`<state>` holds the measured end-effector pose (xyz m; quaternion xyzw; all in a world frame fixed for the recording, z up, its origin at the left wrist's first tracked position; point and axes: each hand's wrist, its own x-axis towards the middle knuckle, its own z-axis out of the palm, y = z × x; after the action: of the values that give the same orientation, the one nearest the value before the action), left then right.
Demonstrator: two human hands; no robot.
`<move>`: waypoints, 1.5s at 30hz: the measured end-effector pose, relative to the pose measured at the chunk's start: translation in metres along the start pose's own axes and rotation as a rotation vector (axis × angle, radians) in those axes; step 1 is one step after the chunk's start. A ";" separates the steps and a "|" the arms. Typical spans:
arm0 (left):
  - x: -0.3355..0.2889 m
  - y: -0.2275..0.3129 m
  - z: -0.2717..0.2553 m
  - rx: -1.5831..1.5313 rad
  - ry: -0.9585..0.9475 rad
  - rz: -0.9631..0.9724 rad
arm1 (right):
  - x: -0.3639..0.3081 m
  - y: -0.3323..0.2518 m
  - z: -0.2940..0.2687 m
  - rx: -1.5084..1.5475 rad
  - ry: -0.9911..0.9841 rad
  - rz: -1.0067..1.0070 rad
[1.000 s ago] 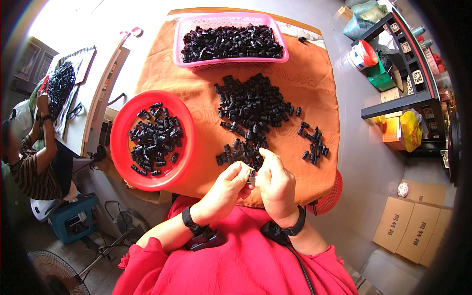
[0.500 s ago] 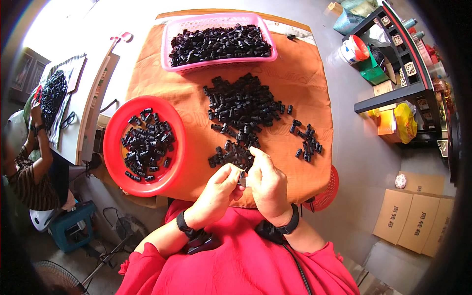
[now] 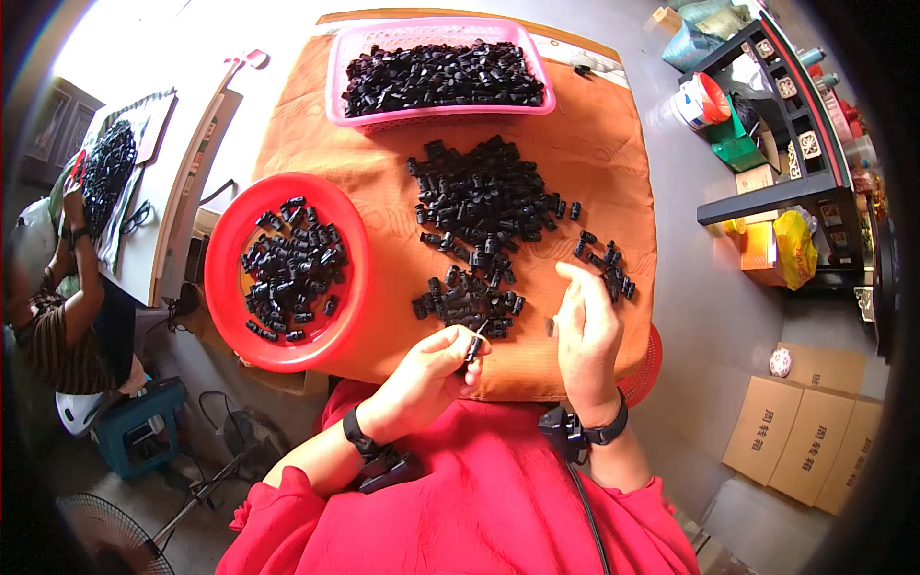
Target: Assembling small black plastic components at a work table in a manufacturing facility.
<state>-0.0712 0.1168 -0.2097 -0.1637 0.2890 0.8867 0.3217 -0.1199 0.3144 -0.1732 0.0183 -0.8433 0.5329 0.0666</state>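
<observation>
My left hand (image 3: 443, 361) is closed in a pinch on a small black plastic fitting (image 3: 473, 349), held upright near the table's front edge. A thin pale strip shows by its thumb tip. My right hand (image 3: 587, 331) is above the cloth to the right, index finger stretched forward. A small greyish, blurred thing (image 3: 552, 327) shows at its inner edge, seemingly held by the thumb; its kind is unclear. In front of my hands lies a small heap of black fittings (image 3: 467, 299), joining a larger heap (image 3: 484, 192). Another small group (image 3: 613, 268) lies beyond my right hand.
A red round basin (image 3: 222, 297) of black fittings stands at left. At the far side, a pink basket (image 3: 441, 121) holds many small black parts. An orange cloth (image 3: 383, 153) covers the table. Another person (image 3: 62, 335) works at left; cartons (image 3: 800, 431) stand at right.
My right hand has moved right, apart from my left hand. My left hand keeps its pinch on the fitting. The view has shifted slightly.
</observation>
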 end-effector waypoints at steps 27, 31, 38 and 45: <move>0.000 0.005 0.007 0.015 -0.126 -0.009 | -0.024 -0.027 0.010 0.166 -0.516 0.155; 0.000 0.005 0.007 0.012 -0.123 -0.007 | -0.025 -0.025 0.015 0.157 -0.437 0.090; 0.000 0.007 0.009 0.043 -0.101 -0.006 | -0.026 -0.018 0.012 0.097 -0.417 0.021; 0.001 0.009 0.007 -0.024 -0.093 -0.066 | -0.027 -0.018 0.004 0.093 -0.437 -0.078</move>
<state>-0.0790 0.1160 -0.2013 -0.1356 0.2573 0.8857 0.3619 -0.0921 0.3023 -0.1619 0.1690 -0.8108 0.5518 -0.0978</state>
